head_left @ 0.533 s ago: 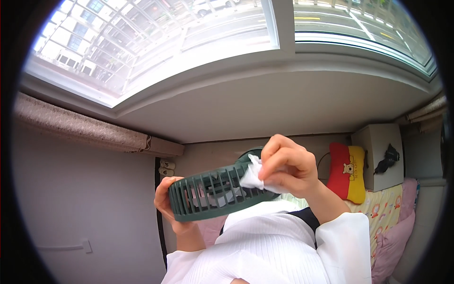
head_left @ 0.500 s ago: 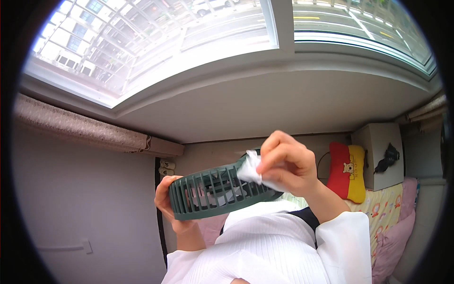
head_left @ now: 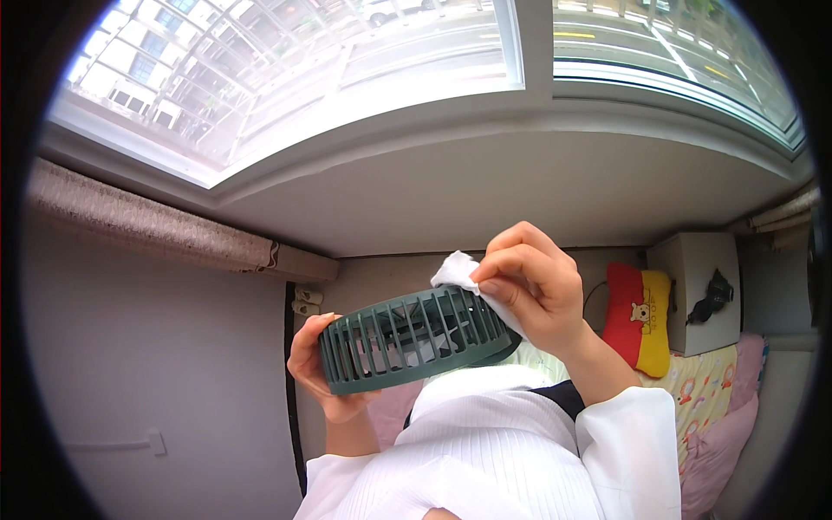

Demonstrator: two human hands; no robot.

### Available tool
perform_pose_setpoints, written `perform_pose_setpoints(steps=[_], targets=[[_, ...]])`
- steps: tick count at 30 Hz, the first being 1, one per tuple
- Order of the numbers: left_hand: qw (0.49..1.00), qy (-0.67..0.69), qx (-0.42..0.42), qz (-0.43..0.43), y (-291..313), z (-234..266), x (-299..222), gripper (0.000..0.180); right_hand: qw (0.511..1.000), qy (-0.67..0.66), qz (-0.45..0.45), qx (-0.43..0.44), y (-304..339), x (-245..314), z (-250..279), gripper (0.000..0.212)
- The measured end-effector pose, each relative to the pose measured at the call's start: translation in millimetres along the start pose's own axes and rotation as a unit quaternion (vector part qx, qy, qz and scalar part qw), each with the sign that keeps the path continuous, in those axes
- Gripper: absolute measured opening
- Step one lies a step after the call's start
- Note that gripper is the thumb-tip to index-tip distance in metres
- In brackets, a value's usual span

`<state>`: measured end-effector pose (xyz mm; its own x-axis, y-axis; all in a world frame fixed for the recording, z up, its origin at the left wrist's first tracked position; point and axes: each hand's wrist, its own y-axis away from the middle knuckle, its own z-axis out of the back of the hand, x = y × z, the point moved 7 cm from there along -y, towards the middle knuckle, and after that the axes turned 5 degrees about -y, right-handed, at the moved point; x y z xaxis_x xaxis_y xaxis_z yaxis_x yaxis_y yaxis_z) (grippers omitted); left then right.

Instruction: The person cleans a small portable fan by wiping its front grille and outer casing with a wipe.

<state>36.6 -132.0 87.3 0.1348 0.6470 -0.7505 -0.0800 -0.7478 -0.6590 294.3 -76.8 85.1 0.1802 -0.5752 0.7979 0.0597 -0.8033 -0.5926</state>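
Note:
A dark green fan (head_left: 394, 340) with a slatted round cage is held up in front of my chest, its side slats facing me. My left hand (head_left: 314, 360) grips the cage at its left end, fingers on the upper rim and palm beneath. Pinched between thumb and fingers of my right hand (head_left: 535, 284) is a crumpled white tissue (head_left: 456, 270). It touches the upper right rim of the cage. Through the slats, pale blades show in part. My right hand and the tissue cover some of the fan's right end.
A red and yellow cushion (head_left: 640, 319) leans by a pale cabinet (head_left: 690, 321) with a black item (head_left: 712, 297) on it. A bed with a patterned sheet (head_left: 685, 390) and pink pillow (head_left: 721, 446) lies at the right. Ahead are a window ledge (head_left: 503, 186) and windows; a rolled curtain (head_left: 156, 217) hangs left.
My right hand has brought the tissue from in front of the side slats up onto the upper rim. The fan has shifted slightly right and up in my left hand.

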Motion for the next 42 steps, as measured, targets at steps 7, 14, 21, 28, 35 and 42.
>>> perform_pose_setpoints(steps=[7,14,21,28,35,42], targets=[[0.999,-0.003,-0.025,0.027,-2.8,8.1,-2.4,0.087,0.994,-0.001,0.078,0.076,3.1,21.4,-9.0,0.014],[1.0,0.007,0.01,0.017,-4.6,8.3,-4.0,0.089,0.985,0.055,0.127,0.098,0.4,18.3,-14.5,0.017],[0.991,-0.048,-0.112,0.058,-0.3,7.5,-7.6,0.083,0.987,0.03,0.132,0.085,0.2,6.6,-13.6,0.019],[0.986,-0.058,-0.136,0.071,-2.0,10.0,-5.0,0.081,0.979,0.064,0.162,0.104,8.3,19.7,-18.5,0.017],[0.99,-0.104,-0.082,0.041,-3.5,-5.2,-10.6,0.077,0.995,0.081,0.042,0.036,-1.4,1.3,-8.3,0.014],[0.978,-0.202,-0.047,0.01,-9.1,-18.0,-18.8,0.07,0.995,-0.036,0.059,-0.078,1.3,13.7,13.8,0.019]])
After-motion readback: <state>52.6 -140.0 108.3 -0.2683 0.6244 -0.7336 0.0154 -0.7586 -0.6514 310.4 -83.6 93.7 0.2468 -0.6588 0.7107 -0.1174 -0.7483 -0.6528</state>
